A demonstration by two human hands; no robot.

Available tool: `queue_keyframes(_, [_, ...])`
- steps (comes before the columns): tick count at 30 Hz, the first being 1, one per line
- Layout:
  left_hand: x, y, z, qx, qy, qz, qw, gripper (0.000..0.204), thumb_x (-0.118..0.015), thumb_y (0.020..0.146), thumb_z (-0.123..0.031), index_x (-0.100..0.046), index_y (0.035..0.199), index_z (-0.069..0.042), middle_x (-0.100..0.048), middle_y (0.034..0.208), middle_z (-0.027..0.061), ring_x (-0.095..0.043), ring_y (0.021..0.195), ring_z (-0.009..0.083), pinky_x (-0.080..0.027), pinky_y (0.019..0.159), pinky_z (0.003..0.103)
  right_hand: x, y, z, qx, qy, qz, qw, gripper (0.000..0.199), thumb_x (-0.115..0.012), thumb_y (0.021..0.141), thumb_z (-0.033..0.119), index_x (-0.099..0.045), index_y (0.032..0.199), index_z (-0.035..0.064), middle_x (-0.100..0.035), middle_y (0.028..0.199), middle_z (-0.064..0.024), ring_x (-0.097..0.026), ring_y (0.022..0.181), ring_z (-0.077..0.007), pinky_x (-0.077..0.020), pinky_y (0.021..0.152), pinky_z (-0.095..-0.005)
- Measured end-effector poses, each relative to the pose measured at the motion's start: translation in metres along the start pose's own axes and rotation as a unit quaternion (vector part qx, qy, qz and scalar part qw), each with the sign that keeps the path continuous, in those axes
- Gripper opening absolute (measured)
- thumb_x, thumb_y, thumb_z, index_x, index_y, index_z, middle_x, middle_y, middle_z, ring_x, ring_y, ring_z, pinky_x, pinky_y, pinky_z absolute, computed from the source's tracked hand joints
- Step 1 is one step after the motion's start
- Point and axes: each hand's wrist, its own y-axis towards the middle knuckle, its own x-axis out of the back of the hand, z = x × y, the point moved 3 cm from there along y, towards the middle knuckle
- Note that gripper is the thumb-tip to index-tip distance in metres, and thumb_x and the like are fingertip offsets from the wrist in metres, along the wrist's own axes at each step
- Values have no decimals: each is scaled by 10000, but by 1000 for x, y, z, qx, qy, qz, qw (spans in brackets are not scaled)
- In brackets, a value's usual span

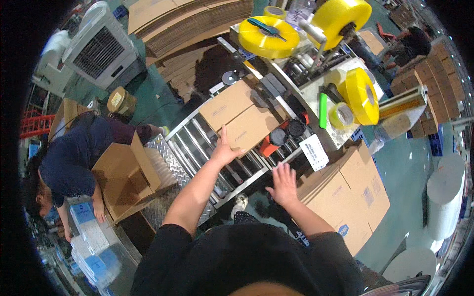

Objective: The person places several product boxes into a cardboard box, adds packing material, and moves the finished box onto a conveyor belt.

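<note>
I see the left hand point(226, 150) spread against the carton point(256, 126), likely steadying it on the rollers point(186, 140); the right hand point(284, 186) spreads empty.

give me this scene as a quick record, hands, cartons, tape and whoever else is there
left hand: on the near side of a brown carton
right hand: open, fingers spread, beside flattened cartons; contact unclear
carton: top flaps closed, on a roller conveyor
yellow tape rolls: several, upper right; a teal tool lies on one
co-worker: bent over at left beside an open box, reaching to blue-and-white packs
</note>
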Motion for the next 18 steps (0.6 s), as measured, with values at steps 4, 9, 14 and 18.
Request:
queue_keyframes(4, [10, -55, -14, -84, 75, 41, 993, 850, -747, 797, -310, -280, 1456, -47, -443, 1362, 269, -467, 1255, 368, -383, 1043, 413, -4, -115, -45, -192, -89, 203, 956, 1054, -690, 707, 615, -199, 1503, 129, -152, 1563, -134, -61, 1440, -410, -89, 1117, -622])
queue_keyframes(9, [-31, -168, 146, 127, 134, 203, 962, 635, -716, 790, -431, -572, 1232, 1, -660, 1057, 221, -648, 977, 346, -510, 843, 400, -51, -186, -65, -174, -140, 179, 958, 835, -667, 792, 431, -239, 1490, 266, -155, 1570, -47, -72, 1425, -452, -167, 1083, -665])
queue_keyframes(14, [-13, -267, 220, 133, 93, 185, 969, 624, -726, 788, -420, -579, 1214, 12, -672, 1040, 209, -657, 954, 339, -512, 828, 390, -60, -198, -63, -178, -75, 36, 981, 635, -610, 801, 154, -395, 1389, 268, -322, 1468, -23, -211, 1389, -409, -253, 1060, -605])
queue_keyframes(18, [24, -280, 252, 160, 55, 148, 974, 595, -716, 807, -389, -573, 1226, 9, -669, 1067, 203, -656, 977, 325, -510, 846, 384, -24, -219, -56, -206, -66, -93, 972, 535, -636, 740, 129, -511, 1253, 209, -451, 1359, -73, -403, 1277, -340, -366, 989, -510])
